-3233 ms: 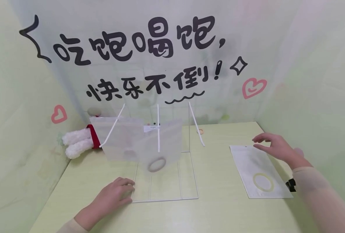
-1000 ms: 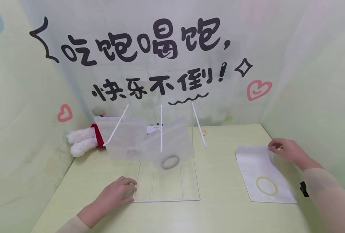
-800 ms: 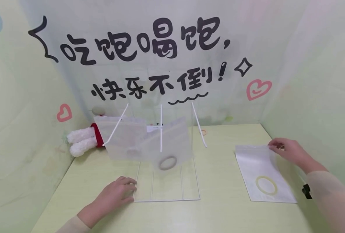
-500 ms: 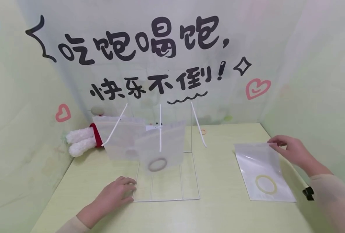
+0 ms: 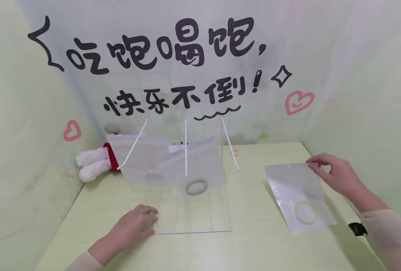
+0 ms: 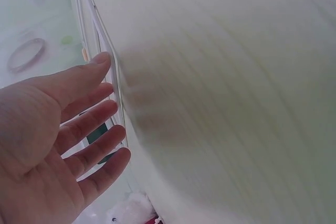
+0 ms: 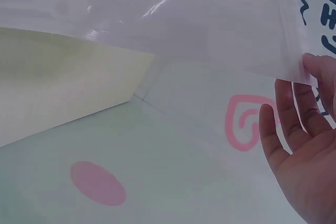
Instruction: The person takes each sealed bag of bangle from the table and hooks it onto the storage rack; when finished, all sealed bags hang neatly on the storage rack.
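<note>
In the head view my right hand (image 5: 336, 175) pinches the top right corner of a clear zip-lock bag (image 5: 298, 188) with a yellow ring (image 5: 304, 213) inside. The bag is lifted and tilted above the table. The right wrist view shows thumb and fingertips of the right hand (image 7: 310, 124) at the bag's edge (image 7: 226, 30). My left hand (image 5: 132, 226) rests at the left side of a white wire rack (image 5: 193, 232), its fingers loosely extended against the frame. Two frosted bags, a left bag (image 5: 139, 150) and a middle bag (image 5: 200, 162), hang on the rack's prongs.
The right prong (image 5: 231, 145) carries no bag. A white plush toy (image 5: 93, 165) with red cloth lies at the back left. A small orange ring (image 5: 235, 152) lies behind the rack, and printed curtains enclose the table (image 5: 254, 241).
My right hand has taken hold of the bag's corner and raised it off the table, shifting it slightly left. The middle hanging bag swings. My left hand stays at the rack.
</note>
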`<state>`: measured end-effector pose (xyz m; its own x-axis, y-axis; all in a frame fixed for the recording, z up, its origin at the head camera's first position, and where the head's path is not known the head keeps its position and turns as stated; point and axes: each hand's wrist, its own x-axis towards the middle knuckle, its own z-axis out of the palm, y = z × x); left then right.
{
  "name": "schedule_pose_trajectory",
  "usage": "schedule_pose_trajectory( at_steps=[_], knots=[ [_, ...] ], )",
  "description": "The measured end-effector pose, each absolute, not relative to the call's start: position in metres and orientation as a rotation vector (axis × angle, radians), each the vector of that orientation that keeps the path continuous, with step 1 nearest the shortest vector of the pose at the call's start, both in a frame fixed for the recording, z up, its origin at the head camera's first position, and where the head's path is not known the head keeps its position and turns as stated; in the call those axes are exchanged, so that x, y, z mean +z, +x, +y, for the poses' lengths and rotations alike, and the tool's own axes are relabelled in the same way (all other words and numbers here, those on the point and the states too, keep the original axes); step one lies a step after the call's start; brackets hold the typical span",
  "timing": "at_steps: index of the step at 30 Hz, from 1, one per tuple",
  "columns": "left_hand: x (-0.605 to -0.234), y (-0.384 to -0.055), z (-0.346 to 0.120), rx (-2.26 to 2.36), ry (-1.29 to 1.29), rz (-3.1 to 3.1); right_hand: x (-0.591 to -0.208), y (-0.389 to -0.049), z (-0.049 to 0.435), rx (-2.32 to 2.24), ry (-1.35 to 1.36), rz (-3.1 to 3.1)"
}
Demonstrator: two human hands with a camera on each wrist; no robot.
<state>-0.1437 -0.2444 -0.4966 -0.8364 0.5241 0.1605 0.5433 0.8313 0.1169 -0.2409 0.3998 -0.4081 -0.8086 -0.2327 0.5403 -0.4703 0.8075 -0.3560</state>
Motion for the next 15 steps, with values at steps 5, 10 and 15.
schedule_pose_trajectory(
  at_steps=[5, 10, 15],
  knots=[
    [-0.496, -0.144, -0.245, -0.249, -0.852, -2.890, -0.398, -0.236, 0.392, 0.650, 0.578, -2.452],
    [-0.495, -0.143, -0.245, -0.257, -0.861, -2.898, -0.385, -0.230, 0.383, 0.660, 0.606, -2.396],
    [-0.496, -0.143, -0.245, -0.259, -0.855, -2.899, -0.371, -0.221, 0.375, 0.696, 0.649, -2.344]
  ],
)
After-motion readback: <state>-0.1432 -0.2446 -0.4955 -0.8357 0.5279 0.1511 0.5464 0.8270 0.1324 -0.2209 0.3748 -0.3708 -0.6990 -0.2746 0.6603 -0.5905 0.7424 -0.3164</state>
